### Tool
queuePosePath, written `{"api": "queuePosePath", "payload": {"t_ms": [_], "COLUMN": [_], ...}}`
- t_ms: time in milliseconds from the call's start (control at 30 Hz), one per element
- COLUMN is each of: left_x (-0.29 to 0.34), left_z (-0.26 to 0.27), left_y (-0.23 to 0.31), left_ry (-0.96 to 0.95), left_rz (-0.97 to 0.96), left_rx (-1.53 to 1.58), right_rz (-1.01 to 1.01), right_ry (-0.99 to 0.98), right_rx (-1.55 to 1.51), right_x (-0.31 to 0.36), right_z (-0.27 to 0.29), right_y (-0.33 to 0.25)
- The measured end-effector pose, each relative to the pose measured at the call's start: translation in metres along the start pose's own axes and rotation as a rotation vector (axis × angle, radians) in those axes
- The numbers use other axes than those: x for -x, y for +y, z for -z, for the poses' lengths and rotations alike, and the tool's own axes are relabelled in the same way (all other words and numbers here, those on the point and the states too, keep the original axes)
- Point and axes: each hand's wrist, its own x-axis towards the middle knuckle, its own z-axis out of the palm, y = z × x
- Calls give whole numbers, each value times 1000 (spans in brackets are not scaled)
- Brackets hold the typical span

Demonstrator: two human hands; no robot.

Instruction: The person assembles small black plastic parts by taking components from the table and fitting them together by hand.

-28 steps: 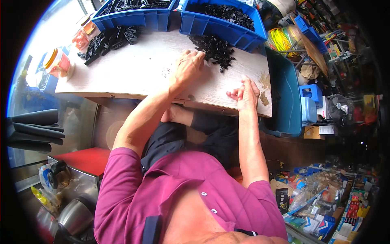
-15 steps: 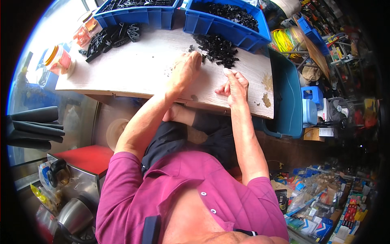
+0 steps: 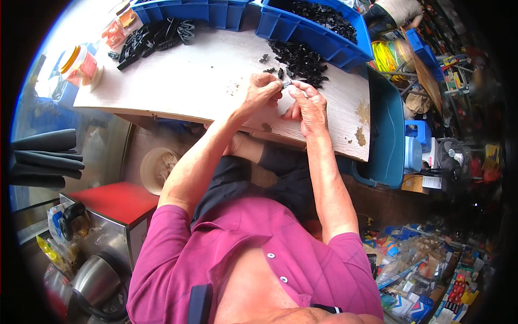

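My left hand (image 3: 261,92) and my right hand (image 3: 309,106) meet above the pale wooden table (image 3: 178,81), fingertips pinched together. Between them is a small shiny dark piece (image 3: 286,83), too small to name its kind; both hands appear to grip it. Just beyond my fingers lies a loose pile of small black plastic parts (image 3: 299,59), with a few strays at its left edge. Longer black plastic parts (image 3: 154,40) are heaped at the far left of the table.
Two blue bins stand at the back, the right bin (image 3: 315,46) and left bin (image 3: 194,15). A jar with an orange lid (image 3: 80,67) sits at the left edge. A teal tub (image 3: 386,129) adjoins the table's right side. Another person (image 3: 396,13) bends over at the back right.
My left hand has come away from the black pile and moved toward my right hand. Their fingertips now meet at the small piece. The view has shifted slightly.
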Motion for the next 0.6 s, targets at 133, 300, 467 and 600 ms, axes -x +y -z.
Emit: {"api": "queuePosePath", "payload": {"t_ms": [133, 300, 467, 600], "left_x": [-3, 0, 10, -21], "left_z": [2, 5, 22, 122], "left_y": [3, 7, 10, 48], "left_ry": [-73, -126, 146, 846], "left_rz": [-30, 36, -328, -792], "left_rx": [-99, -62, -516, -1177], "right_rz": [23, 7, 50, 68], "right_ry": [-5, -85, -84, -49], "right_rx": [71, 86, 30, 14], "right_x": [-1, 0, 0, 5], "right_z": [1, 2, 9, -2], "right_y": [0, -1, 8, 3]}}
